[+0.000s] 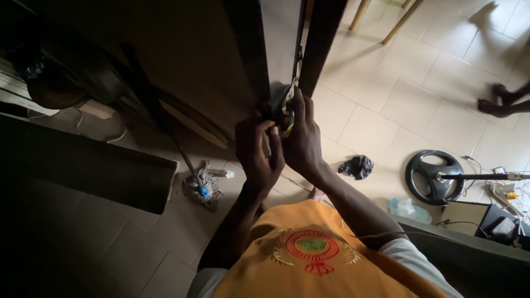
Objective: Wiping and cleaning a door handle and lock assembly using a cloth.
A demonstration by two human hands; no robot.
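Both hands work at the edge of a dark door (248,60) — the left hand (258,154) is curled against the edge, though what it grips is hidden. The right hand (301,138) is clenched around a screwdriver (288,118) with a yellow handle, its long axis running roughly upright along the door edge. A mop (201,185) lies on the tiled floor (375,110) near a crumpled black bag (357,166).
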